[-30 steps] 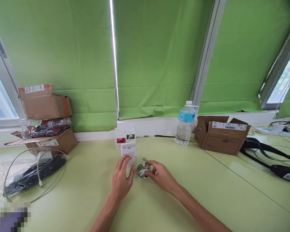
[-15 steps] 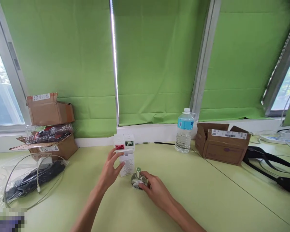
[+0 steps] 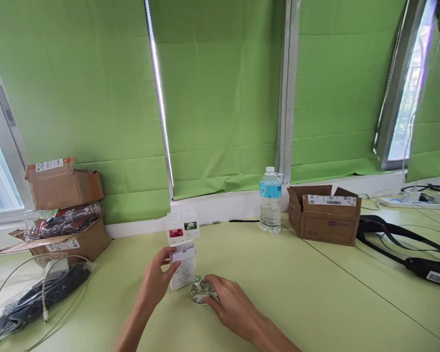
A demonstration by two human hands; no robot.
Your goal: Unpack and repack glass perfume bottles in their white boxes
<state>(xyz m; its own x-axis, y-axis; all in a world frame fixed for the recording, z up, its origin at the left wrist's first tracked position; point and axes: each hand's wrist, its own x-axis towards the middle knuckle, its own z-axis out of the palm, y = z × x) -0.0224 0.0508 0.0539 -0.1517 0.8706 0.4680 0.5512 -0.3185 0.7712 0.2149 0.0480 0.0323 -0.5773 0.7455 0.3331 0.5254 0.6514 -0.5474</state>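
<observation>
My left hand (image 3: 156, 275) is closed on a small white carton (image 3: 185, 270) by its left side, thumb on the near face and fingers round the back. The carton stands on the table, leaning a little, with printed text on its front and its top apparently open. Just to the right, my right hand (image 3: 233, 304) grips a squat clear glass perfume bottle (image 3: 198, 293) from the right side. The bottle tilts left, its shiny cap toward the carton's lower corner. Part of the bottle is hidden by my fingers.
Behind the carton stand white boxes (image 3: 183, 230) with flower pictures. Farther right are a water bottle (image 3: 270, 205), an open cardboard box (image 3: 326, 220) and a black strap (image 3: 392, 244). Stacked cardboard boxes (image 3: 64, 188) and a bagged cable (image 3: 40, 298) lie left.
My left hand has closed on the white carton. The perfume bottle, upright before, now tilts left in my right hand. The camera view has turned slightly right.
</observation>
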